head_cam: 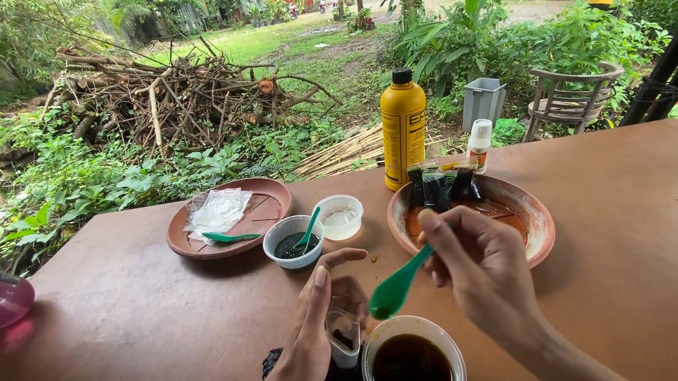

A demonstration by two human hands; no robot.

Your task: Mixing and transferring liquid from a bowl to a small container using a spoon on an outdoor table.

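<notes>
Two bare hands work at the bottom centre of the frame, over a reddish-brown table [124, 311]. The left hand [313, 328] pinches a small clear plastic packet [344, 338] with something dark inside, thumb and fingers closed on it. Just right of it, at the bottom edge, stands a round translucent plastic cup of dark brown liquid [414, 360]. The right hand [479, 264] grips a green plastic spoon [396, 288] by its handle, fingers curled tight; the spoon's bowl hangs just above the cup's rim, beside the packet.

Farther up, at centre, sits a small white cup of dark liquid [293, 241] with a second green spoon [307, 228] standing in it, and just behind it an empty-looking clear plastic cup [339, 216]. To the left lies a shallow terracotta dish [267, 203] holding crumpled clear plastic bags [216, 210] and a third green spoon [231, 237]. To the right, behind the right hand, another terracotta dish [537, 227] holds brownish liquid and small black sachets [443, 183].

At the table's far edge stand a tall yellow plastic bottle with a black cap [402, 129] and a small white bottle [479, 145]. A pink object [1, 300] shows at the lower left. Beyond, in the upper left, lies a pile of cut branches [169, 94].
</notes>
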